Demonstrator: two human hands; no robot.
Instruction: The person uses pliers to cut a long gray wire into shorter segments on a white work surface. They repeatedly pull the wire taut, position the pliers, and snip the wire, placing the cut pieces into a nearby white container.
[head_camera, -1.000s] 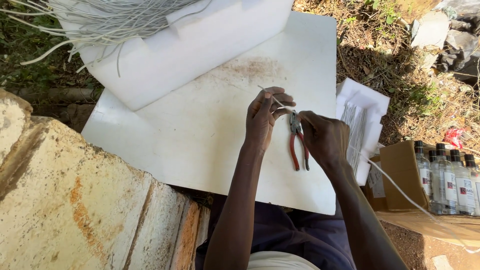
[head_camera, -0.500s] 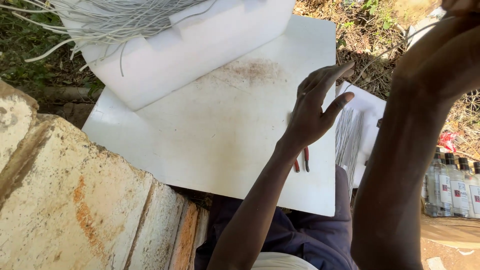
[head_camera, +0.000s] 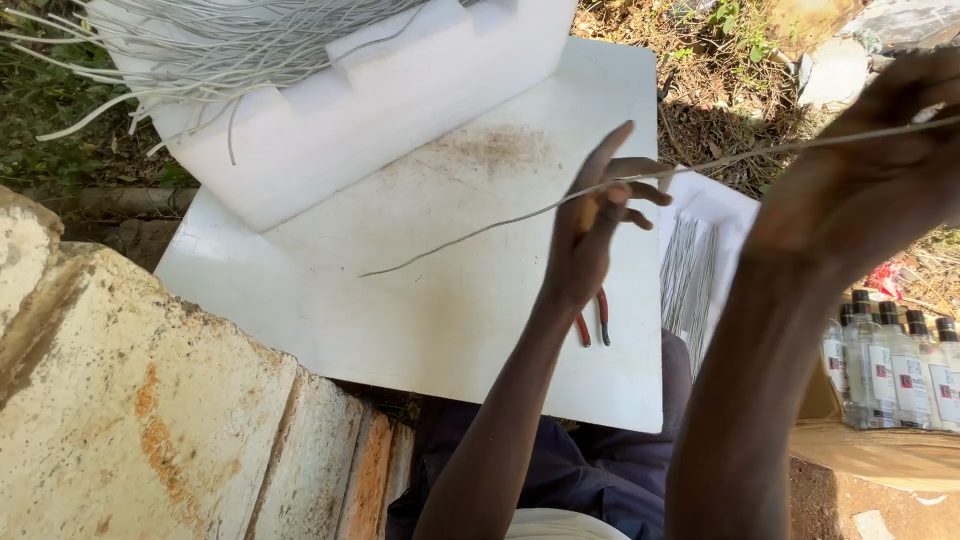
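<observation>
A long thin grey wire stretches from above the white foam board up to the right. My left hand is over the board's right part and pinches the wire between thumb and fingers, the other fingers spread. My right hand is raised close to the camera at the right, blurred, and grips the wire's far end. Red-handled pliers lie on the board just below my left hand, partly hidden by it.
A bundle of grey wires rests on a white foam block at the back. A rough stone block sits at the left. Cut wire pieces lie on a white sheet at the right. A cardboard box of clear bottles stands beyond.
The pliers left my right hand and now lie on the board. My right hand rose toward the camera, drawing a long wire through my left hand's fingers.
</observation>
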